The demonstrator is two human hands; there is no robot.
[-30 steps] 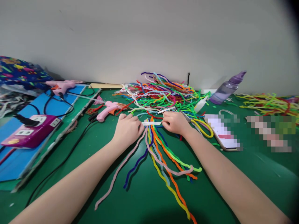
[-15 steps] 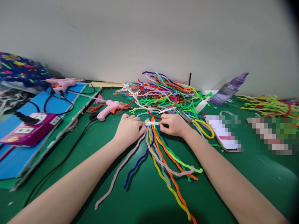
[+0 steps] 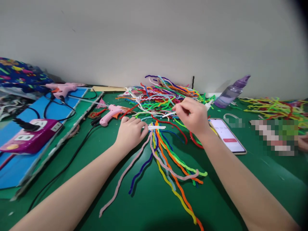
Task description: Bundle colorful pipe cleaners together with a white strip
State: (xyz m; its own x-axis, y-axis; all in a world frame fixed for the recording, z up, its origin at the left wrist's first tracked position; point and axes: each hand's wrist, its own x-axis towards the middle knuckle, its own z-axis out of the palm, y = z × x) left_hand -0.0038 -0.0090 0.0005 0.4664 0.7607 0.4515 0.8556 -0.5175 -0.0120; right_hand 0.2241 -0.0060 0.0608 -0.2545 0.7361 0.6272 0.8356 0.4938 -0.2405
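Observation:
My left hand (image 3: 132, 131) is closed at the left end of a short white strip (image 3: 160, 127), pinching it. Under the strip, several fuzzy pipe cleaners (image 3: 166, 160) in pink, purple, yellow, orange, green and light blue fan out toward me. My right hand (image 3: 191, 115) is raised to the right of the strip with its fingers curled together. Whatever is in those fingers, if anything, is hidden. Another white strip (image 3: 168, 114) lies by its fingertips, in front of the heap of pipe cleaners (image 3: 163, 96). Red pipe cleaners (image 3: 179, 128) lie below that hand.
At left are a pink glue gun (image 3: 112, 114), a second glue gun (image 3: 63, 89) and a purple power strip (image 3: 36, 136) on a blue board (image 3: 14, 173). A phone (image 3: 228, 136) and purple bottle (image 3: 227, 94) stand right. Another person's hand (image 3: 303, 142) shows at the right edge.
My right hand has let go of the white strip's right end and moved up and right. My left hand stays in place on the strip. Another person's hand has appeared at the right edge.

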